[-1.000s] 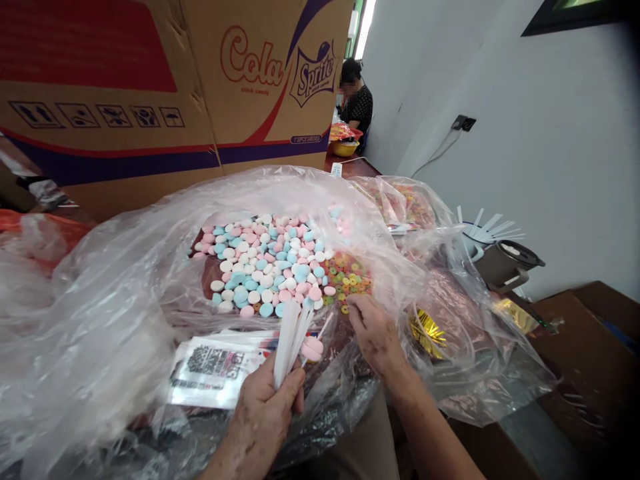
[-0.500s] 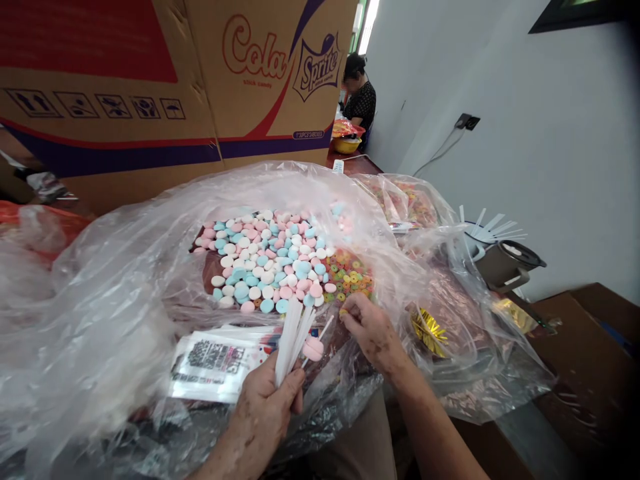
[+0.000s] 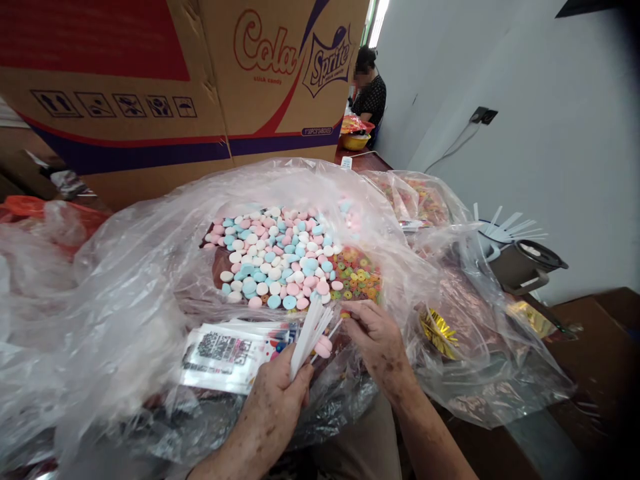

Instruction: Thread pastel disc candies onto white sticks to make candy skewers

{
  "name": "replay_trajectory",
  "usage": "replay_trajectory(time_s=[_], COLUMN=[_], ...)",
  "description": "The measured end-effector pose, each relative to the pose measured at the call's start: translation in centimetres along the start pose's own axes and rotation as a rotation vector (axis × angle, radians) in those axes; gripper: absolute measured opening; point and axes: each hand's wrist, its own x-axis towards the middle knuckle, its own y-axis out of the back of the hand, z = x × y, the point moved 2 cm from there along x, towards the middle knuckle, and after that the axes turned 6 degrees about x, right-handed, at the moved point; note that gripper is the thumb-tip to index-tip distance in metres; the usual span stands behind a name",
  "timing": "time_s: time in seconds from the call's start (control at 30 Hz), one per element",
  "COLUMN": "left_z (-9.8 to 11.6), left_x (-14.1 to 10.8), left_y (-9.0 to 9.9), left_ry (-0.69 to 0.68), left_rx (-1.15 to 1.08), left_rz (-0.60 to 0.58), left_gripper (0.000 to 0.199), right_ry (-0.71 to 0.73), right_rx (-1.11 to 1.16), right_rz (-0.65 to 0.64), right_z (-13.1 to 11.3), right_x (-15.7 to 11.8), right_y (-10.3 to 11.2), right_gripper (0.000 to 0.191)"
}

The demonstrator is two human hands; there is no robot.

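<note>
My left hand (image 3: pixel 280 393) is closed round a bundle of flat white sticks (image 3: pixel 309 337), which point up and away. A thin white stick with pink candy (image 3: pixel 323 346) threaded on it juts from the same hand, towards the right. My right hand (image 3: pixel 377 343) pinches a small yellowish ring candy (image 3: pixel 345 314) close to the tip of that thin stick; whether they touch I cannot tell. Beyond the hands lies a heap of pink, white and blue round candies (image 3: pixel 273 257). Colourful ring candies (image 3: pixel 356 275) lie at its right side.
Clear plastic sheeting (image 3: pixel 135 287) surrounds the candies. Printed packets (image 3: pixel 225 360) lie left of my hands, gold twist ties (image 3: pixel 439 333) to the right. A large cardboard box (image 3: pixel 150 153) stands behind. A lidded mug (image 3: pixel 525 267) is far right; a person (image 3: pixel 371 93) sits further back.
My right hand, with the ring candy, has come closer to the thin stick's tip. My left hand keeps its hold on the sticks. The whole view has shifted slightly.
</note>
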Motion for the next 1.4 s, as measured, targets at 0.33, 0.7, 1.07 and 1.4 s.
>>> replay_trajectory(time_s=[0.33,0.7,1.07,1.4], left_z=[-0.7,-0.5,-0.8,-1.1], left_x=[0.3,-0.2,-0.7,-0.3], left_y=[-0.3,-0.3,1.2,1.3], left_ry=[0.036,0.079,0.143,0.15], left_rx=[-0.084,-0.18,-0.295,-0.336], left_rz=[0.006,0.085,0.132,0.122], left_gripper=[0.02,0.037,0.042,0.04], right_ry=[0.044,-0.087,0.143,0.288], right_rx=[0.127,0.533,-0.361,-0.514], right_rz=[0.035,-0.17,-0.116,-0.214], right_z=[-0.9,-3.2,-0.7,0.6], right_x=[-1.5,-3.7,4.8,3.6], right_y=[-0.9,-2.2,-2.4,-2.5], right_gripper=[0.027,0.025,0.026,0.023])
